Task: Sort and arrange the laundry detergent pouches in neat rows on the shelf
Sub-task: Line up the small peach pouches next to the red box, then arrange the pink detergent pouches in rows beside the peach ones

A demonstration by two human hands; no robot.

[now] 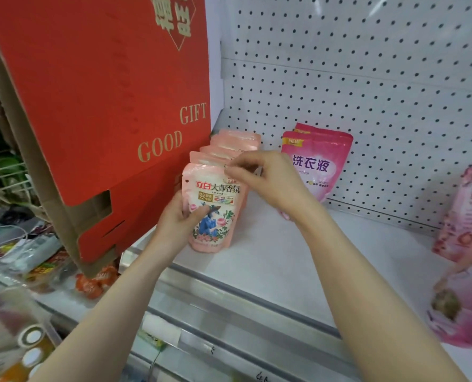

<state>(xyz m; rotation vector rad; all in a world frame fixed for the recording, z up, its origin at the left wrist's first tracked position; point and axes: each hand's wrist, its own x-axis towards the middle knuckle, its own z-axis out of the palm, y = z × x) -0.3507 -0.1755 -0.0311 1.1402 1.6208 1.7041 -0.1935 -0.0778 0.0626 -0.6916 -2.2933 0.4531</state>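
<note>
While the left hand [178,216] gripped the row's front pouch [218,219] and the right hand [265,180] pinched its top, loose pouches [466,216] at three o'clock lay unsorted.

A white pegboard wall [367,64] backs the shelf [284,257], with a red box [91,92] at left.

A row of pouches [224,172] stands on the shelf [270,260] beside a cardboard box [97,106]; two more pouches [316,161] lean against the pegboard [367,78] to the right.
</note>
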